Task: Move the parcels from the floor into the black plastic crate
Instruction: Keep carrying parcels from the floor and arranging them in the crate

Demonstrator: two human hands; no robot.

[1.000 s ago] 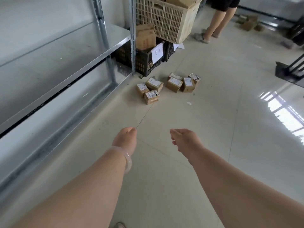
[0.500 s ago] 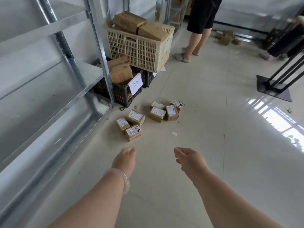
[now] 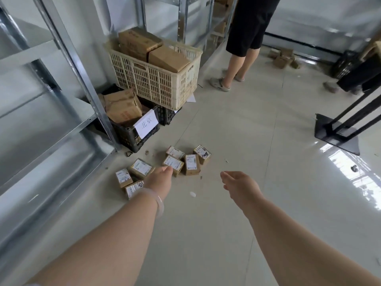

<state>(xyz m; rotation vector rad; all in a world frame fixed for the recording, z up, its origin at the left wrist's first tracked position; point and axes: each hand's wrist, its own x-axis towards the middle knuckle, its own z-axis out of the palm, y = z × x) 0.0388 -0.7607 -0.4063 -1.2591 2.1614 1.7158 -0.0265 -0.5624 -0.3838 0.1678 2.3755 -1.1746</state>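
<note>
Cardboard ahead, but nearest first: both forearms stretched forward from the bottom edge. Left hand [image 3: 159,179] at frame centre, knuckles up, grip loosely curled, holding nothing. Right hand [image 3: 237,184] just right of centre, grip relaxed and half open, likewise holding nothing. Around and beyond the left hand, seven small labelled parcels [image 3: 192,164] scattered on the pale floor [image 3: 288,162]. Farther, left of centre, black plastic crate [image 3: 128,138] with a white paper tag, already carrying bigger boxes, cream crate [image 3: 156,83] stacked partly over it. Looks like the approach step, nothing lifted yet. Calls next for stooping, closing on the nearest parcel, then carrying it to the crate's open front.
</note>
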